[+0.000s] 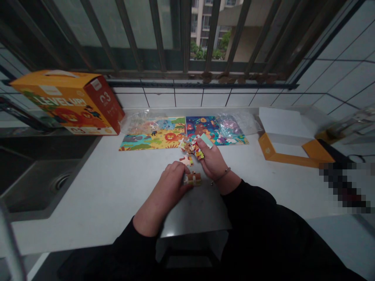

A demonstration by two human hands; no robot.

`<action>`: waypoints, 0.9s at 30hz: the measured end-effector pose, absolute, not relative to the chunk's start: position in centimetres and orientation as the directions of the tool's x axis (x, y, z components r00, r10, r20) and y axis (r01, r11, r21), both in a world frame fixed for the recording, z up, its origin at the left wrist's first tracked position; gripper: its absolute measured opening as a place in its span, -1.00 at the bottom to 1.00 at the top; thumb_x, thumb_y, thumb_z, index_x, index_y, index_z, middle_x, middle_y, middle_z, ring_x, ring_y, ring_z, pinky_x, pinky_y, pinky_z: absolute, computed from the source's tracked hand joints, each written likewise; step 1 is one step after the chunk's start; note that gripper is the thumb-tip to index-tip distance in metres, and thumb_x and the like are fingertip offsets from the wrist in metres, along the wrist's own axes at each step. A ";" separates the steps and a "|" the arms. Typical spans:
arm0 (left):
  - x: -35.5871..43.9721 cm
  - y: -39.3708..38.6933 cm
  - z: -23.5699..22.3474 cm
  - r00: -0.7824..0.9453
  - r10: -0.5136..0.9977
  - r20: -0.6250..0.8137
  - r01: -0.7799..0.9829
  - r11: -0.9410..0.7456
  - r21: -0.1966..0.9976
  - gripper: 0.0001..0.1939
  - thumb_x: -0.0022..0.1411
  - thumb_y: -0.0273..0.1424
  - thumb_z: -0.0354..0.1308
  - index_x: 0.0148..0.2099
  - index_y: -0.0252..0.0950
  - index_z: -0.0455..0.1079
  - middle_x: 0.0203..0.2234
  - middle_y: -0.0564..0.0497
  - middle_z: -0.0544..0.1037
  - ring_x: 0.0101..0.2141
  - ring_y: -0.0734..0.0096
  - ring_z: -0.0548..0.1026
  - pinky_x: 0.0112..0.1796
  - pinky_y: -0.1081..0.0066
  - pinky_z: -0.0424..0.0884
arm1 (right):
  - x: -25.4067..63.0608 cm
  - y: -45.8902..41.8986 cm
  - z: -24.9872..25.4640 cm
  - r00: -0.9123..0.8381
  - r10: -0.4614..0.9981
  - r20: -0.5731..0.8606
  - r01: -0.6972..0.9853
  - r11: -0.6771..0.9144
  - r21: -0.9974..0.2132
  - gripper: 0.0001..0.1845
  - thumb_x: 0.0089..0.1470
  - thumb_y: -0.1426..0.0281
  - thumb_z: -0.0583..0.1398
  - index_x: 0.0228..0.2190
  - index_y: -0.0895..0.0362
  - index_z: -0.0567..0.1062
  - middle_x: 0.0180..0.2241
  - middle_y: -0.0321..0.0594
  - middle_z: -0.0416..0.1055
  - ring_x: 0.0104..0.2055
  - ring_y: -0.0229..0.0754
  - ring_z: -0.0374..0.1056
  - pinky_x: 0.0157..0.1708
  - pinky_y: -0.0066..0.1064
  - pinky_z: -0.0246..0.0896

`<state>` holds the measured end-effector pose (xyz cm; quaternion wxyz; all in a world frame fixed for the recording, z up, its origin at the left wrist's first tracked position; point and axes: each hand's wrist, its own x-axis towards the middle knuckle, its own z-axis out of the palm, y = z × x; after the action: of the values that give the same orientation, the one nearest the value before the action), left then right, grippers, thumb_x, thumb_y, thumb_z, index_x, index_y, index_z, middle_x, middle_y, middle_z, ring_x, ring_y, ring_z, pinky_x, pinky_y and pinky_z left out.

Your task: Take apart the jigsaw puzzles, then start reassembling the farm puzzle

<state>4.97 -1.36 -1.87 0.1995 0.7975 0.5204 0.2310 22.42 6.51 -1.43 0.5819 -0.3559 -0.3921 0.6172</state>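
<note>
My right hand [213, 159] is closed around a bunch of small colourful jigsaw puzzle pieces [197, 150], its thumb lying on top of them. Lower and to the left, my left hand [173, 177] has its thumb and fingers curled at the edge of a brown puzzle piece [193, 179] close to the counter. Between the two hands lies a pale pink and yellow puzzle piece [186, 160]. Just behind them, two bright animal pictures rest side by side: a yellow savanna sheet [140, 143] and a dark blue one [202, 127].
An orange "LEVEL UP!" box [70, 103] stands at the left, beside the sink [32, 183]. Clear plastic bags [140, 121] lie across the sheets. An open orange and white box [288, 150] sits at the right. Behind the counter [123, 179] are tiles and a barred window.
</note>
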 end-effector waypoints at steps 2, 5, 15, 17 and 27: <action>4.9 -0.8 -1.8 0.280 0.937 0.210 0.769 -0.350 0.536 -0.64 0.20 -0.51 0.43 -0.04 -0.18 0.40 0.00 -0.11 0.53 0.02 0.01 0.46 0.06 0.04 0.41 | 22.5 6.5 -0.9 -0.048 0.999 0.010 -0.497 -0.015 -0.868 -0.41 0.05 -0.08 0.49 -0.05 0.00 0.57 -0.06 -0.19 0.69 0.08 0.01 0.61 0.10 -0.11 0.54; 4.6 0.5 -1.8 0.172 0.957 0.235 0.823 -0.271 0.499 -0.66 0.23 -0.49 0.41 -0.01 -0.20 0.42 0.00 -0.14 0.54 0.04 -0.03 0.47 0.10 0.02 0.41 | 22.7 6.6 -0.4 -0.032 0.999 0.019 -0.541 -0.001 -0.841 -0.45 0.05 -0.04 0.51 -0.06 -0.01 0.58 -0.01 -0.20 0.68 0.08 -0.02 0.61 0.12 -0.12 0.52; 3.5 5.3 -3.1 0.196 0.965 0.172 0.826 -0.257 0.502 -0.64 0.13 -0.21 0.46 -0.05 -0.21 0.58 -0.06 -0.19 0.57 -0.02 -0.10 0.50 0.06 -0.02 0.45 | 27.1 7.3 -1.3 -0.236 0.972 0.011 -0.178 -0.032 -0.983 -0.41 -0.09 0.04 0.59 -0.11 0.03 0.61 -0.16 -0.23 0.66 -0.10 -0.06 0.59 -0.02 -0.21 0.51; 3.4 6.2 -3.0 0.213 0.962 0.170 0.787 -0.272 0.554 -0.65 0.03 -0.21 0.50 -0.15 -0.19 0.57 -0.15 -0.15 0.57 -0.09 -0.06 0.51 -0.01 0.03 0.47 | 28.3 7.2 -1.4 -0.300 0.954 0.006 -0.056 -0.012 -0.998 -0.39 -0.08 0.06 0.59 -0.07 0.04 0.61 -0.16 -0.22 0.66 -0.14 -0.06 0.58 -0.08 -0.20 0.51; 4.5 5.5 -2.7 0.248 0.969 0.021 0.427 -0.129 0.895 -0.77 0.10 -0.37 0.33 -0.18 -0.19 0.41 -0.45 0.11 0.49 -0.44 0.35 0.41 -0.39 0.38 0.26 | 30.2 7.1 -2.2 -0.426 0.903 0.062 0.123 0.126 -0.984 -0.28 -0.11 0.14 0.59 0.04 0.05 0.52 -0.11 -0.18 0.61 -0.19 -0.06 0.55 -0.15 -0.19 0.51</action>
<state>4.54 5.53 -2.67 0.4101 0.6750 0.5170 0.3299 30.23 7.11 -2.23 0.3656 -0.3915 -0.6551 0.5329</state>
